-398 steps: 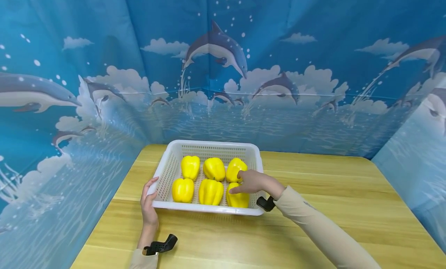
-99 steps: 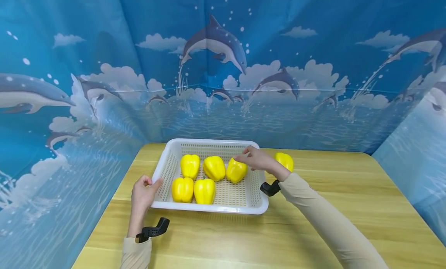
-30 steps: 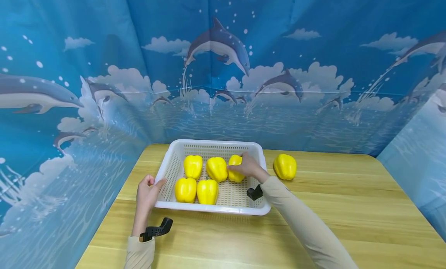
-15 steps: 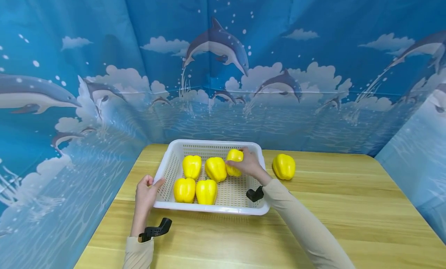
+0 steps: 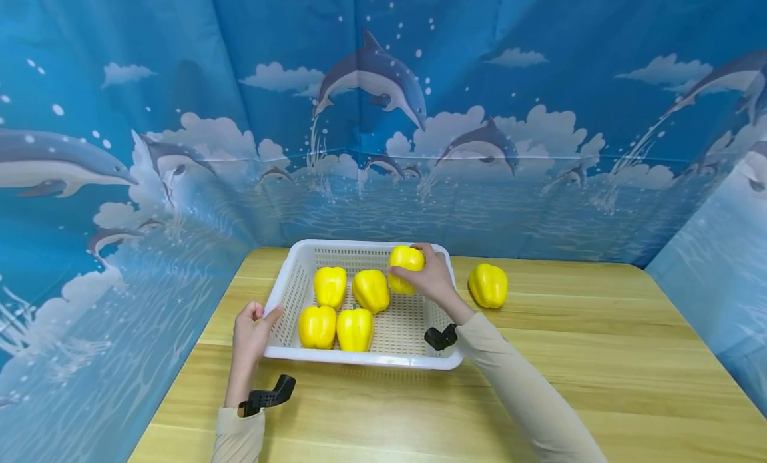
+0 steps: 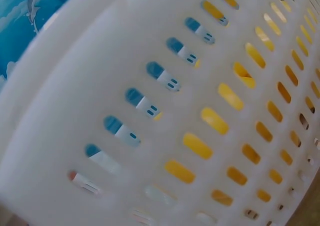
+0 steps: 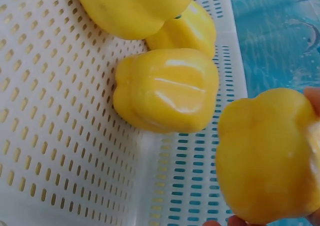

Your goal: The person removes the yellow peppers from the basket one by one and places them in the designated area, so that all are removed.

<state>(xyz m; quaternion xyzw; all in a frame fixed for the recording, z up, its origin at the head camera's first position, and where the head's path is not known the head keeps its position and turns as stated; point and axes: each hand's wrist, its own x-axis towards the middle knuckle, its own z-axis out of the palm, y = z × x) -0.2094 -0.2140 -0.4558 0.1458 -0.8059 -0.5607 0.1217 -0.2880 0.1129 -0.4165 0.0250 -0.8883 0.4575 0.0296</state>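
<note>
Within the white plastic basket (image 5: pixel 365 360), several yellow bell peppers (image 5: pixel 355 330) stand in two rows. My right hand (image 5: pixel 433 276) grips another yellow bell pepper (image 5: pixel 406 260), lifted off the basket floor near the back right corner. In the right wrist view this held pepper (image 7: pixel 267 156) is at the right, with fingertips along its lower edge. My left hand (image 5: pixel 248 336) holds the basket's left rim, thumb over it. The left wrist view is filled by the slotted basket wall (image 6: pixel 125 51); yellow shows through the slots.
One more yellow bell pepper (image 5: pixel 488 286) rests on the wooden table (image 5: pixel 569 330), right of the basket. Behind the table hangs a blue curtain (image 5: pixel 383 203) printed with dolphins. Black cameras (image 5: pixel 440 336) are strapped to both wrists.
Earlier, my right hand reached into the basket and a pepper came out to the table at the right. Now it has lifted a second one up from the back row. My left hand stays.
</note>
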